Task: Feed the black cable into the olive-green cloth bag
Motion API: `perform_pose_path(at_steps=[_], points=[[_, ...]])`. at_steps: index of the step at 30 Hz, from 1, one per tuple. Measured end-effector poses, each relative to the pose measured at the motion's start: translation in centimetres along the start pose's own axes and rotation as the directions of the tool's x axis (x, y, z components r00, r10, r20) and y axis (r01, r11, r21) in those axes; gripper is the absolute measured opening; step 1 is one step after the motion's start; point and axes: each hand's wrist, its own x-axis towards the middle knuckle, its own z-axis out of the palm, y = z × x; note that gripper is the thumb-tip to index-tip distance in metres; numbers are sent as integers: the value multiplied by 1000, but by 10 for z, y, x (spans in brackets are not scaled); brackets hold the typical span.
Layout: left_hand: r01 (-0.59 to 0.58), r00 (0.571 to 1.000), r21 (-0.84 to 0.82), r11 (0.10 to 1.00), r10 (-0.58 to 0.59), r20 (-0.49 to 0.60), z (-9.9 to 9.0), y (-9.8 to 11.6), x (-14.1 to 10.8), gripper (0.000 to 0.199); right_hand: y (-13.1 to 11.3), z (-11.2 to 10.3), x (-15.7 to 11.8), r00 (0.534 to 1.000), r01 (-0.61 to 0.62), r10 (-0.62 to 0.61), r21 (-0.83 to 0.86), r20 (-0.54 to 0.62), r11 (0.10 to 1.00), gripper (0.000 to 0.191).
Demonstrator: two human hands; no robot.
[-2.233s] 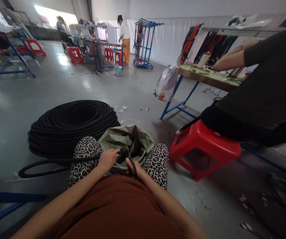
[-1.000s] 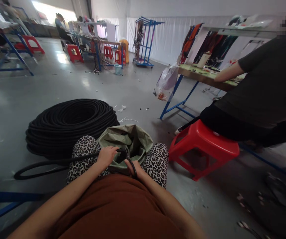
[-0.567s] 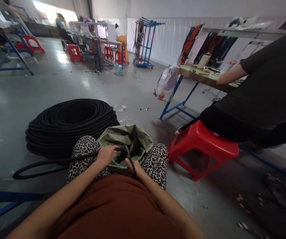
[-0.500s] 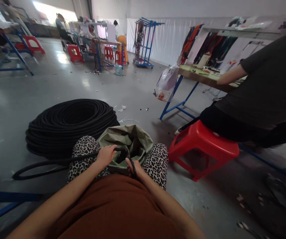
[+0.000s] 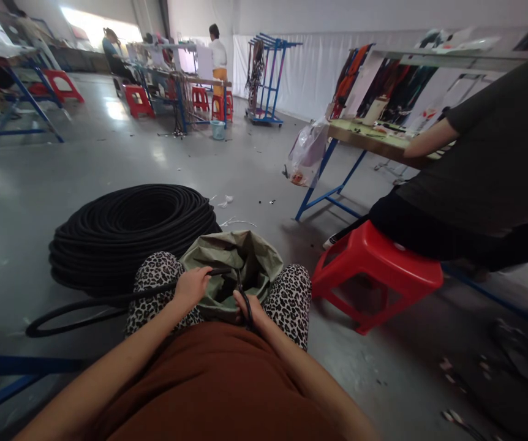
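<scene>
My left hand point(image 5: 193, 286) is closed around a thick black cord point(image 5: 220, 271), whose free end points right, over the mouth of an olive-green sack point(image 5: 264, 257). The cord runs back left across my knee and bends in a loop near the floor. In my right hand point(image 5: 253, 309) is a pair of scissors point(image 5: 244, 298) with dark handles, its blades pointing up beside the cord's end. Whether the blades touch the cord I cannot tell. The sack stands open between my knees, its inside mostly dark. Left of it lies a large coil of black cord point(image 5: 130, 239).
A person point(image 5: 489, 153) sits on a red stool point(image 5: 378, 269) close by on my right, at a workbench point(image 5: 369, 142). A plastic bag point(image 5: 309, 150) hangs from that bench. Blue metal bars point(image 5: 20, 364) are at lower left. Farther off stand a blue rack point(image 5: 271, 79) and more tables.
The cord's end, bent down toward the scissors before, now lies straighter and apart from my right hand. My left hand has shifted slightly left.
</scene>
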Motion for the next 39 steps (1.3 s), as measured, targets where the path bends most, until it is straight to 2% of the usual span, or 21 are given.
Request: perform_pose_path(at_steps=[3, 8, 18, 26, 39], points=[[41, 999, -68, 997, -41, 0, 4, -2, 0, 35, 2, 0, 3, 998, 32, -33, 10, 45, 999, 37], [90, 996, -124, 988, -90, 8, 11, -1, -3, 36, -3, 0, -3, 993, 85, -79, -70, 85, 994, 36], [72, 997, -148, 986, -69, 29, 18, 2, -8, 37, 0, 1, -3, 989, 97, -88, -74, 118, 993, 37], [51, 998, -154, 987, -44, 45, 16, 8, -12, 37, -4, 0, -6, 986, 125, -111, -108, 124, 986, 39], [42, 998, -125, 991, -35, 59, 16, 10, -13, 36, -10, 2, -12, 993, 55, -51, -40, 105, 998, 39]])
